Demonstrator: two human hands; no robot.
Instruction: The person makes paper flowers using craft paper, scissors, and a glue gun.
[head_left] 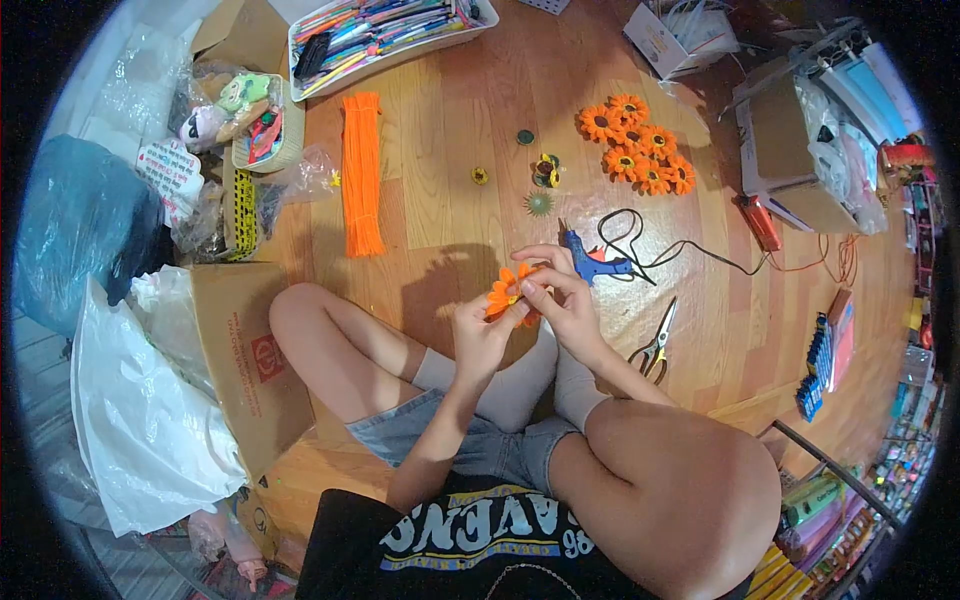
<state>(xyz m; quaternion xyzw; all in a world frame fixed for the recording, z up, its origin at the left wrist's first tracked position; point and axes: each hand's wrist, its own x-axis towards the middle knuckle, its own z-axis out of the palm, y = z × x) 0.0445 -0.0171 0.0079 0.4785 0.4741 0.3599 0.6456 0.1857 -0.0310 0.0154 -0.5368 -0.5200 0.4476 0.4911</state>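
Orange flower (503,292) pinched between left hand (478,335) and right hand (562,298); glue gun (590,263) just beyond; scissors (655,345) nearby

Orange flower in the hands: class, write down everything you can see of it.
The orange flower is a small craft bloom with pointed petals, its material too small to tell. It is held above the wooden floor. The left hand pinches it from below; the right hand grips its right side.
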